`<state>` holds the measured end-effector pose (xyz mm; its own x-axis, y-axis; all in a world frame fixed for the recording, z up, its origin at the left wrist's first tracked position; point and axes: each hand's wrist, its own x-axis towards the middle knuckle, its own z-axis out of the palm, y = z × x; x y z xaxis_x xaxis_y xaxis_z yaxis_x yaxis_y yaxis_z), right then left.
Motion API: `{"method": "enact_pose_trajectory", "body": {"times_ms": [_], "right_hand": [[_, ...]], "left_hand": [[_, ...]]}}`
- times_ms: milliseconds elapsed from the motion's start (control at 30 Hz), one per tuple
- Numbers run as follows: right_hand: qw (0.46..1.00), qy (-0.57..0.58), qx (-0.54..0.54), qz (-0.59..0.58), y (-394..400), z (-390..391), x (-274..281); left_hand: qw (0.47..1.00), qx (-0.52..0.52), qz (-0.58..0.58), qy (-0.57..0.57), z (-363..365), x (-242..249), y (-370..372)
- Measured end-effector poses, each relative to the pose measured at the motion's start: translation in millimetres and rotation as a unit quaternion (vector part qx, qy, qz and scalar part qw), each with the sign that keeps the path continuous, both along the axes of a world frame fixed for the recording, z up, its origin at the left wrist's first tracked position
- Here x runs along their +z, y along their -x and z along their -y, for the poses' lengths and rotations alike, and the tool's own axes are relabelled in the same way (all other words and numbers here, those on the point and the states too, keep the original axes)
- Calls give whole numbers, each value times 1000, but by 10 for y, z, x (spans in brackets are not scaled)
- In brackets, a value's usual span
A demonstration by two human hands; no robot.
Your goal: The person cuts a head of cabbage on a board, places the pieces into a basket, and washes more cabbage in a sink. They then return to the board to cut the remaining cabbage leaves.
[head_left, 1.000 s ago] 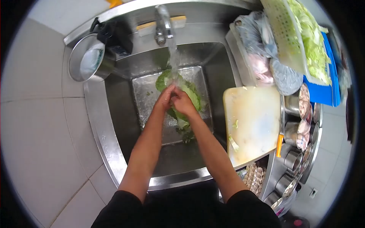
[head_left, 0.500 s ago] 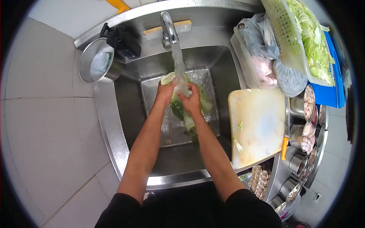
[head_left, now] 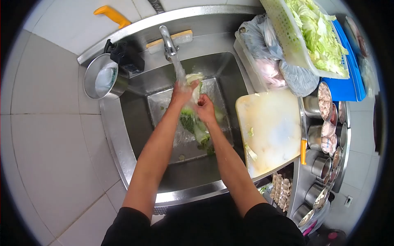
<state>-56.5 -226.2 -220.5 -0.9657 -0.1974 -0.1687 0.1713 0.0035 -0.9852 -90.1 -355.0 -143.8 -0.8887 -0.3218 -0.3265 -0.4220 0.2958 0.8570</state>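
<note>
Under the running tap (head_left: 167,43), a pale leafy green (head_left: 194,77) with a whitish stalk is between my hands. My left hand (head_left: 181,95) is closed around it, and water falls over that hand. My right hand (head_left: 206,110) has its fingers curled in a pinch against the stalk's right side; its fingertips are partly hidden. Below my hands, darker green leaves (head_left: 187,122) and a pale stalk with frilly leaves (head_left: 202,135) lie in the steel sink (head_left: 164,141).
Right of the sink lies a white cutting board (head_left: 273,129) with vegetable scraps, beside an orange-handled knife (head_left: 303,151). A basket of shredded lettuce (head_left: 291,39), bagged food (head_left: 299,78) and several steel pots (head_left: 315,141) stand beyond. At left are a metal pot (head_left: 91,84) and black bottle (head_left: 130,59).
My left hand has turned and moved up under the water stream, with the leafy green. My right hand has dropped slightly and its fingers have curled in. The whole view has shifted a little.
</note>
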Motion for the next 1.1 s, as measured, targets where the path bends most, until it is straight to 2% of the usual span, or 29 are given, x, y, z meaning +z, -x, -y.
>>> {"method": "enact_pose_trajectory", "body": {"times_ms": [33,67,100,133,167,200,233,267,300,367,400,467,533,600,667,700,767,800,833,900,933,967,1000,1067,1100], "right_hand": [[999,-43,12,-8,-27,-48,-53],[999,-43,7,-9,-44,-96,-47],[998,58,4,27,-65,-145,-39],[985,159,1,60,-73,-176,-35],[985,162,-4,60,-59,-177,115],[956,223,-55,184,-18,-158,418],[904,280,-102,305,22,-144,591],[903,282,-34,323,67,-154,559],[901,286,-35,324,101,-123,511],[966,161,92,179,117,-25,462],[965,162,94,183,66,36,454],[979,180,-35,90,9,201,483],[976,196,-41,90,-19,333,540],[972,211,-47,93,-41,393,570],[987,109,24,118,-34,389,558],[987,107,25,121,-69,429,529],[997,-46,27,50,-178,531,449],[993,38,64,90,-276,526,367],[993,35,64,92,-351,489,223],[975,-39,213,45,-454,350,-331],[953,18,239,186,-455,224,-522],[953,-166,196,158,-396,112,-844],[920,-342,149,122,-277,31,-1157],[869,-493,42,12,-39,-54,-1527],[846,-529,44,-49,74,-72,-1719]], "left_hand": [[1000,-5,0,0,-35,-54,19],[993,33,-52,101,-54,-217,46],[972,72,-103,200,-55,-330,65],[973,-82,-44,210,104,-419,64],[972,-87,-45,212,88,-396,63],[996,-35,-71,-31,67,-344,47],[958,21,-91,-271,57,-293,26],[957,25,-71,-280,74,-260,17],[958,23,-69,-277,80,-230,-9],[970,31,-51,-234,81,-139,-81],[971,34,-49,-233,85,-72,-122],[966,103,-32,-235,125,35,-148],[953,112,-69,-274,269,-192,-200],[936,122,-103,-312,351,-136,-302],[944,155,-103,-271,410,-75,-466],[944,157,-101,-272,428,-89,-538],[940,225,-134,-220,481,-116,-666],[949,238,-149,-144,537,-145,-731],[949,238,-146,-147,586,-180,-802],[896,350,-172,-214,673,-107,-949],[895,354,-169,-213,762,-154,-1041],[918,325,-151,-171,860,-218,-1156],[938,294,-131,-127,925,-289,-1266],[944,292,-110,-109,975,-269,-1458],[950,283,-93,-94,1000,-221,-1540]]}}
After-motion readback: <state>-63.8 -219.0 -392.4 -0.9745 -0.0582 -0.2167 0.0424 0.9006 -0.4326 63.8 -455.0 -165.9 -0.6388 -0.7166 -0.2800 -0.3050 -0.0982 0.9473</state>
